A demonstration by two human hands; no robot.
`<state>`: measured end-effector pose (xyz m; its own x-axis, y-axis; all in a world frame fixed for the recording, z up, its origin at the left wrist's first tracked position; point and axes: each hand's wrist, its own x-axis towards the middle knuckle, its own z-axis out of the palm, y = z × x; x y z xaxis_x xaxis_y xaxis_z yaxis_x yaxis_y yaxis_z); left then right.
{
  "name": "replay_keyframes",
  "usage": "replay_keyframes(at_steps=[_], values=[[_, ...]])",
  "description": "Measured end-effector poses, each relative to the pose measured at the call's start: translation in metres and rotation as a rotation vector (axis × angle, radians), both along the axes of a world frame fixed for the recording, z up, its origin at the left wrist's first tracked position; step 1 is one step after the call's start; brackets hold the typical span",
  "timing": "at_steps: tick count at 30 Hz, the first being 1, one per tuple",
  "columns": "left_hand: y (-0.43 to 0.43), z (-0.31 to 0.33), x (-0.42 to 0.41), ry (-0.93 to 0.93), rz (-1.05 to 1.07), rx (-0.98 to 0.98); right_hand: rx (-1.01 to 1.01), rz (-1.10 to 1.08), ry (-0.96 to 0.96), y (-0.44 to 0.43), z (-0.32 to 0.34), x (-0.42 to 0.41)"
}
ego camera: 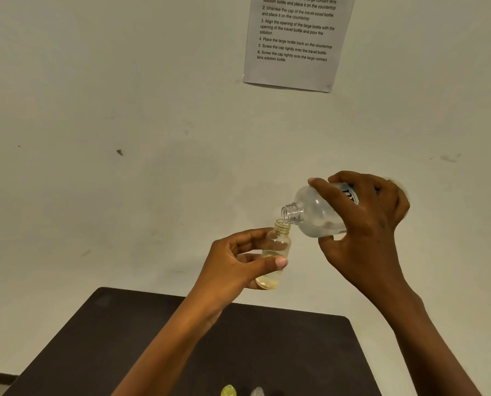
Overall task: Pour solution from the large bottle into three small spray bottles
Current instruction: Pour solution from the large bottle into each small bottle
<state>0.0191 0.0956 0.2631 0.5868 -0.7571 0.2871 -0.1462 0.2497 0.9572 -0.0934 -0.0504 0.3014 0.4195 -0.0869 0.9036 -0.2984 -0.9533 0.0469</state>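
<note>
Nearest the camera, below both forearms, two small items are cut off by the bottom border: a yellow-green item [228, 391] and, just to its right, a pale clear item [257, 392]. Only their tops show, so what they are cannot be told. Both stand on a dark table [95, 352]. The table's far edge runs beneath the left wrist, and its rounded far right corner lies below the right forearm.

The left hand [238, 261] is raised above that far edge. It holds the small bottle [275, 252] in a narrow grip: the thumb crosses the front of the body and the fingers curl round behind it. The bottle is uncapped, tilts slightly to the right at the top, and has yellowish liquid in its lower part.

The right hand [367, 224] is up and to the right of the left hand, close to it but apart. It wraps the large bottle [315, 212] with fingers over the top and thumb underneath, covering most of the blue-and-white label. The bottle is uncapped and tipped with its mouth down and to the left, at the rim of the small bottle's threaded neck. Whether liquid is flowing cannot be told.

Behind both hands stands a pale wall [124, 110], with open room left of the left hand. High above the right hand, a printed sheet [295, 41] of numbered steps is fixed to the wall.
</note>
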Motion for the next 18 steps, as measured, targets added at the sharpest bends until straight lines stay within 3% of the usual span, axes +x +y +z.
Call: replay_keyframes(at_steps=[18], values=[[0.0017, 0.0, -0.001, 0.0, -0.01, -0.012, -0.008, 0.0, -0.002, 0.0007, 0.0001, -0.0007]])
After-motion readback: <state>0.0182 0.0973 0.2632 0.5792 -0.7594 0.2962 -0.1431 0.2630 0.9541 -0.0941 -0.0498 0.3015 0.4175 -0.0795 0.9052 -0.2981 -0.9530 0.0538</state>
